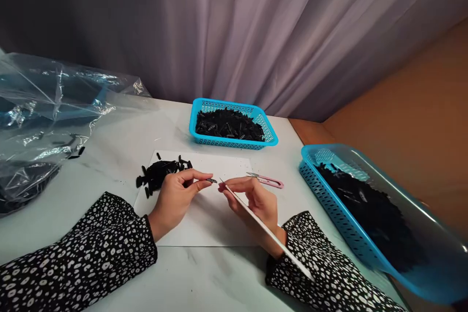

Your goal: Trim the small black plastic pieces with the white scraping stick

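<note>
My left hand [180, 200] pinches a small dark piece [211, 181] between thumb and forefinger. Opposite it, my right hand [256, 202] is closed around a slim white-handled tool [268, 232], whose fine dark point aims at the piece. A narrow gap seems to separate point and piece. Behind my left hand lies a loose pile of small black pieces [161, 171], partly on a white sheet [204, 234]. Pink-handled thread snips [272, 182] rest just beyond my right hand.
A blue basket [234, 143] heaped with black pieces stands at the back. Another blue basket [329, 209], also filled with black pieces, is on the right under a clear cover. Clear plastic bagging [54, 97] spreads over the left side. A grey curtain [219, 29] hangs behind the table.
</note>
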`<action>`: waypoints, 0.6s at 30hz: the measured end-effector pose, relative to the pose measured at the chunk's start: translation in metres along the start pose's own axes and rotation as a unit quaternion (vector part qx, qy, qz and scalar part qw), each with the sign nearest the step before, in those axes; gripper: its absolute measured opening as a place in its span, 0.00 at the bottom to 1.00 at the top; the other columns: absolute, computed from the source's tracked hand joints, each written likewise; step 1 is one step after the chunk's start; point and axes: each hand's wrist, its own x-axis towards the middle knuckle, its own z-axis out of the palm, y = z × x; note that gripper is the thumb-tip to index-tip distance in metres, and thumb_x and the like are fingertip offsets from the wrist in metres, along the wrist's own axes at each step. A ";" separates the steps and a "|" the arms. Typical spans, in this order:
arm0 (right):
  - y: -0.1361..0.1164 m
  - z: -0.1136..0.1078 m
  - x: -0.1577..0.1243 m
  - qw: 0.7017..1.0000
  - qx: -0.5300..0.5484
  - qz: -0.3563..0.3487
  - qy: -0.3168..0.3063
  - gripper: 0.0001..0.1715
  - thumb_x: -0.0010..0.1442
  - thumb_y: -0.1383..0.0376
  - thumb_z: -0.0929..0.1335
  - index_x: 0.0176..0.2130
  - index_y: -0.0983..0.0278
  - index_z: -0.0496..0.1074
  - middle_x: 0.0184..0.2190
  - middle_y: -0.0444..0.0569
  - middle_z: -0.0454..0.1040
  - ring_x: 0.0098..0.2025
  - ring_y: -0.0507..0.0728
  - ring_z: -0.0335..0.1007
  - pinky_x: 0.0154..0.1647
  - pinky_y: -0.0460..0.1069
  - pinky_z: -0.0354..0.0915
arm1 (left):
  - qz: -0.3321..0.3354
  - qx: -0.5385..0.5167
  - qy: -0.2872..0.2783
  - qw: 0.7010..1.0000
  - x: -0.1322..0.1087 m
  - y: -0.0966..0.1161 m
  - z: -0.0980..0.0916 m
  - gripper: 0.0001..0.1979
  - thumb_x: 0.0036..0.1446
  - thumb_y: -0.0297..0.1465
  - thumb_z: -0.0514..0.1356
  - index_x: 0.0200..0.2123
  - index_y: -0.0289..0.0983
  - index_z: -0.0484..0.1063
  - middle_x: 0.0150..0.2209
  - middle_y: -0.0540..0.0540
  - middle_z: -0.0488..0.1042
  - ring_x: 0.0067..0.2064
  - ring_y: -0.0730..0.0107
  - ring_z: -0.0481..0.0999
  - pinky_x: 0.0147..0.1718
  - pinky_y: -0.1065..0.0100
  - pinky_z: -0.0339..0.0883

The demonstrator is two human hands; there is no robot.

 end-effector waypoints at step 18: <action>-0.007 -0.004 0.006 0.993 -0.081 -0.070 -0.053 0.05 0.64 0.70 0.70 0.38 0.60 0.74 0.43 0.52 0.84 0.42 0.59 0.80 0.42 0.55 0.73 | 0.031 0.012 -0.009 0.999 -0.002 0.002 0.001 0.05 0.47 0.30 0.70 0.30 0.42 0.86 0.28 0.47 0.83 0.30 0.66 0.75 0.30 0.67 0.68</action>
